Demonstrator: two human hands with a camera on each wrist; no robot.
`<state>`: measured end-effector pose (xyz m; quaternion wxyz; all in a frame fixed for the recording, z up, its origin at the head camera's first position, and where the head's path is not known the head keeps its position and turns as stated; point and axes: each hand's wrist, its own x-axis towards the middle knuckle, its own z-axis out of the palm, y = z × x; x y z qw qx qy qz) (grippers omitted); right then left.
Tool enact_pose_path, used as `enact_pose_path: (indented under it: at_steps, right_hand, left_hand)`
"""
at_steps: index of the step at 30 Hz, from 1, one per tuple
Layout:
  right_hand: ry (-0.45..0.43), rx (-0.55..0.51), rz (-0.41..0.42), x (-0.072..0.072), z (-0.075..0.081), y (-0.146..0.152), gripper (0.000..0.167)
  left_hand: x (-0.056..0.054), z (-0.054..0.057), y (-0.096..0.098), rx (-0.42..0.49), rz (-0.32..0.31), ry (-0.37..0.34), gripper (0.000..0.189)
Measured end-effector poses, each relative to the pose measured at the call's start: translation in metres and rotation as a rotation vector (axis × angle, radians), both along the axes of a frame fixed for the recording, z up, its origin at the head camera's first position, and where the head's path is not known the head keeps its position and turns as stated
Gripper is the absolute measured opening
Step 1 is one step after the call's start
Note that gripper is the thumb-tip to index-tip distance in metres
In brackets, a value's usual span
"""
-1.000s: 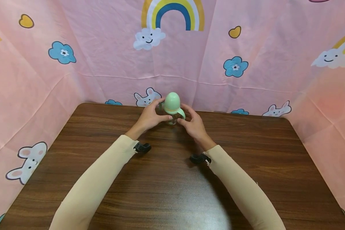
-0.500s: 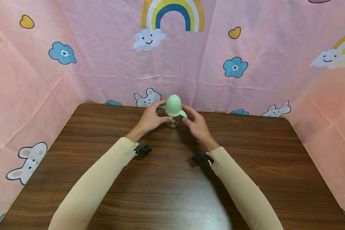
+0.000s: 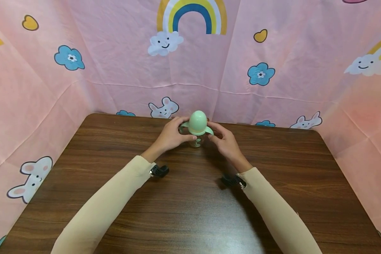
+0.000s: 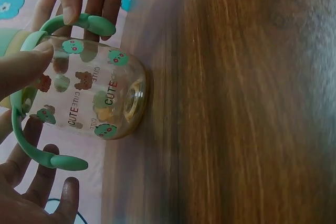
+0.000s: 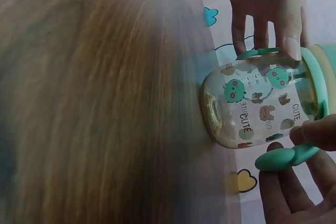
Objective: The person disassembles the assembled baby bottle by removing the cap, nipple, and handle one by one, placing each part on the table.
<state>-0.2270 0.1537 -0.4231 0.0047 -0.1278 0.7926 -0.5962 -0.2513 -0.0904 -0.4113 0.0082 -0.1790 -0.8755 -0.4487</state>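
At the near edge of the view, two pale sleeves [image 3: 104, 203] enter from left and right, each ending in a black wrist strap [image 3: 159, 171], and slant inward across the table. Farther on, the left hand [image 3: 171, 134] and right hand [image 3: 226, 141] flank a clear baby bottle [image 3: 197, 129] with a green domed cap [image 3: 198, 119]. The bottle lies between the two grips, to the right of the left hand and to the left of the right; its long axis is upright, cap uppermost. The left hand seems the nearer, its thumb across the front just under the collar and its fingers spread loosely behind the left handle [image 3: 185, 124]. The right hand is half closed at the right handle [image 3: 209, 131], thumb on the near side and fingers on the far side. How firmly either holds, I cannot tell, nor whether the base touches the wood. Beneath is a dark wood-grain table [image 3: 184, 211], glossy at the near side; the bottle is near its far edge. Beyond hangs a pink cloth [image 3: 130, 53], printed with rainbows, flowers and rabbits, which also covers both sides.
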Motion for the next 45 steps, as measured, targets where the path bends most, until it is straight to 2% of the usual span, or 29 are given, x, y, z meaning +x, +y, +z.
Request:
enact_pose_path:
  at_steps: [10, 25, 35, 41, 45]
  right_hand:
    - [0.031, 0.042, -0.006, 0.014, 0.001, 0.020, 0.046]
    - [0.026, 0.079, -0.009, 0.035, 0.002, 0.044, 0.044]
    - [0.048, 0.089, -0.003, 0.040, 0.003, 0.050, 0.049]
    - [0.118, 0.020, 0.043, 0.042, 0.015, 0.046, 0.059]
    - [0.198, -0.007, -0.002, 0.039, 0.026, 0.035, 0.051]
  left_hand:
    - [0.010, 0.000, 0.016, 0.007, -0.037, 0.006, 0.075]
    - [0.023, 0.000, 0.036, -0.005, -0.090, 0.016, 0.075]
    - [0.030, 0.002, 0.043, -0.001, -0.097, 0.019, 0.076]
    - [0.034, 0.002, 0.045, 0.070, -0.094, -0.012, 0.086]
    - [0.034, 0.003, 0.048, 0.152, -0.098, -0.027, 0.084]
